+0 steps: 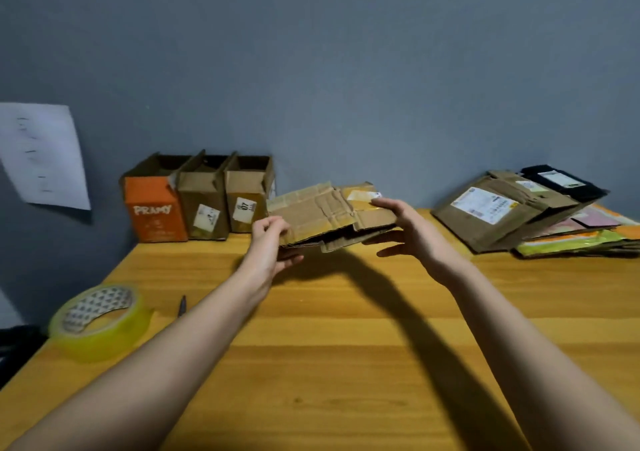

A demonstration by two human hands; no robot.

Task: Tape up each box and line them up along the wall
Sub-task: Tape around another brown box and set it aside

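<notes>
Holding a flattened brown cardboard box with old yellowish tape strips [329, 213] in the air at 12 o'clock over the yellow wood-grain table [346, 364]. Our left hand [270, 242] pinches its near-left corner, fingers curled on the edge. Right hand [405, 229] has thumb on top by the white label, fingers spread fairly wide under the right edge; looks like a loose hold.

Three upright boxes w/ open tops sit at 10-11 o'clock against the grey wall [346, 69]: orange printed carton [152, 213], then two plain brown cartons [204, 204] [247, 201], side by side. Stack of flattened brown and coloured cartons [519, 215] at 2 o'clock. Roll of clear yellowish tape [98, 322] at 8 o'clock, small dark pen-like tool [182, 307] just beside it; can't tell what it is exactly.

Risks, imo:
- Cardboard is creased and soft, so it may fold off-square when popped open.
- Old tape may make flaps stick or tear.
- Weak right-side support, so it could sag or slip.
- Tape roll is well apart from both hands, so one hand must let go.
</notes>
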